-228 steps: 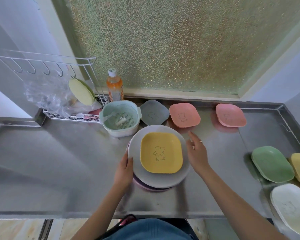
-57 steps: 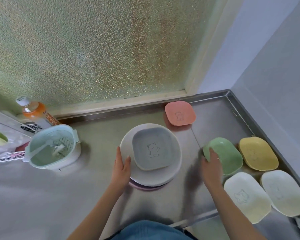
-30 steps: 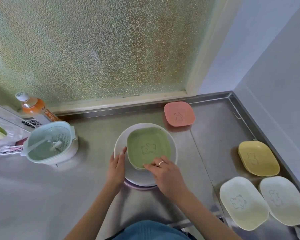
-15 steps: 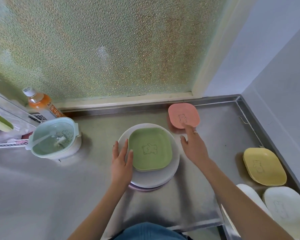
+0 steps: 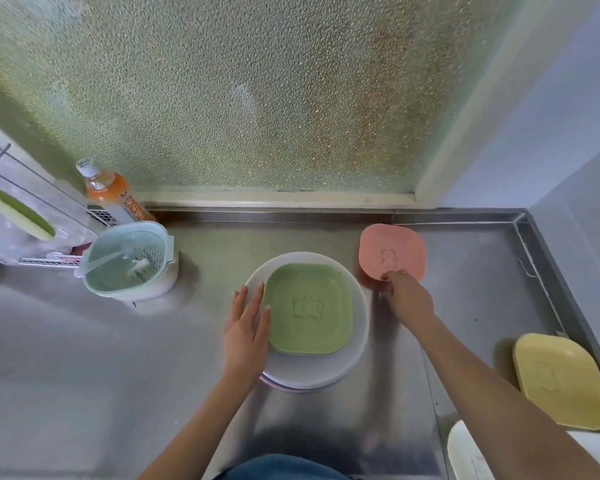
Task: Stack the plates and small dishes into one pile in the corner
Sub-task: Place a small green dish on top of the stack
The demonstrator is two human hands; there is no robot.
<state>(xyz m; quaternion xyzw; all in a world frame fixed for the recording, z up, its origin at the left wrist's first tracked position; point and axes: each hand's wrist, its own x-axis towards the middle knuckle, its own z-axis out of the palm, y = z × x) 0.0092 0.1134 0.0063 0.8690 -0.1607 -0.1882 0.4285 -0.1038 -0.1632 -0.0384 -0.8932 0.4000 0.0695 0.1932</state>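
Note:
A pile of round plates (image 5: 312, 370) stands mid-counter with a green square dish (image 5: 309, 308) on top. My left hand (image 5: 246, 327) rests flat on the pile's left rim, fingers apart. My right hand (image 5: 407, 297) grips the near edge of a pink square dish (image 5: 390, 251) that lies behind and to the right of the pile. A yellow dish (image 5: 561, 379) sits by the right wall. A white dish (image 5: 465, 455) shows at the bottom right, partly hidden by my right arm.
A pale green strainer bowl (image 5: 129, 261) stands left of the pile. Behind it are an orange drink bottle (image 5: 110, 195) and a wire rack (image 5: 42, 233) with a bag and a green dish. The counter's raised edge (image 5: 520, 220) forms the back right corner.
My right hand has reached past the pile and closed on the pink dish's near edge. My left hand stays on the pile's rim.

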